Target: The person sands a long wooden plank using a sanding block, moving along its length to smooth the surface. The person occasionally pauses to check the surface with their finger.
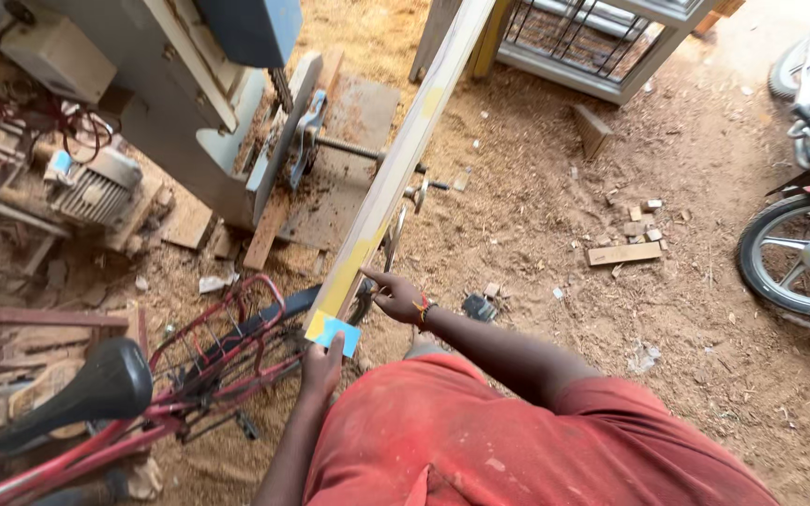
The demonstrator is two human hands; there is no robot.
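Head view: a long wooden plank (396, 164) is seen running from the lower middle of the picture up toward the top, its near end marked with yellow and pale blue paint. The near end is gripped by the left hand (322, 364), whose fingers are closed around the blue-painted tip from below. The right hand (394, 294) is laid against the plank's right edge a little farther up, with the index finger stretched out along the wood and the other fingers curled; whether anything is pinched there cannot be told, though it appears only to be touching the edge. A thin red and yellow band is worn at that wrist. A red shirt dusted with sawdust fills the bottom of the picture.

To the left of the plank a large grey band saw (189, 103) is set, with its table beside the plank's middle stretch, and an electric motor (96, 187) is mounted farther left among wires and scrap wood. A red bicycle (142, 394) with a black saddle is leaned at the lower left, just beside the left hand. The floor (536, 206) is covered with sawdust, and small wood offcuts (625, 251) are scattered well to the right of the plank. A motorcycle wheel (799, 258) is visible at the right edge, and a metal-framed grille (592, 42) stands at the top.
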